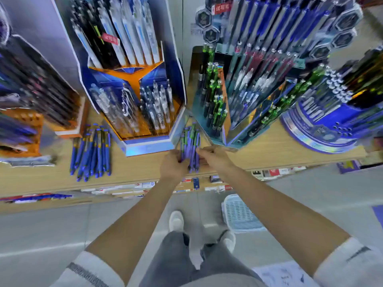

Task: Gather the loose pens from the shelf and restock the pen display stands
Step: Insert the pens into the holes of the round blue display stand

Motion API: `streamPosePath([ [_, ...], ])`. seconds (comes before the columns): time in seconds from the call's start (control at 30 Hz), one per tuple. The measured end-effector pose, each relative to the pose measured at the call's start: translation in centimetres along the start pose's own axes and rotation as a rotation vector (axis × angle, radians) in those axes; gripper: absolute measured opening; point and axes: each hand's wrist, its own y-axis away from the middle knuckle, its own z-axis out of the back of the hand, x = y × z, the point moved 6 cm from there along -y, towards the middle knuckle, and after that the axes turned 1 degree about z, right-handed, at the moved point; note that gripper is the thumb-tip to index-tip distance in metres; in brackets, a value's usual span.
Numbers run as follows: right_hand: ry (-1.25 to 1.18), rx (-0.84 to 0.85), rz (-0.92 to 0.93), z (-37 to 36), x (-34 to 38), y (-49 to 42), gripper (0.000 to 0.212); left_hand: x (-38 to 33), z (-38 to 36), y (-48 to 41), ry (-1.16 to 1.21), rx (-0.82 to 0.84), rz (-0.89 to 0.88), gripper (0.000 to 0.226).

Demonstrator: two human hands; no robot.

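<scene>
A bundle of purple pens with green tops [191,145] lies on the wooden shelf [269,150], in the gap between two display stands. My left hand [172,165] clasps the bundle's left side and my right hand [213,157] presses on its right side. A second loose pile, blue pens with orange bands [92,152], rests on the shelf further left. The blue and orange stand [132,83] holds white and clear pens. The teal stand [238,96] to the right holds green-topped, red and blue pens.
More pen displays crowd the far left [31,83] and far right [335,112] of the shelf. Price labels line the shelf's front edge [128,186]. A pale plastic basket [240,214] sits on the floor near my feet.
</scene>
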Motion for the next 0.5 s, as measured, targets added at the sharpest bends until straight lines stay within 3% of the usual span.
streamPosePath([
  [0.13,0.051,-0.061,0.011,-0.9,0.5,-0.5,0.02,0.0,-0.2,-1.9,-0.12,0.116,0.008,0.022],
  [0.37,0.194,-0.105,0.041,-1.2,1.0,-0.9,0.012,-0.5,-0.2,-3.1,-0.151,0.186,-0.019,0.011],
  [0.5,0.117,-0.089,0.013,-1.4,1.1,-0.9,0.006,0.2,-0.5,-3.7,-0.043,0.243,0.008,0.019],
])
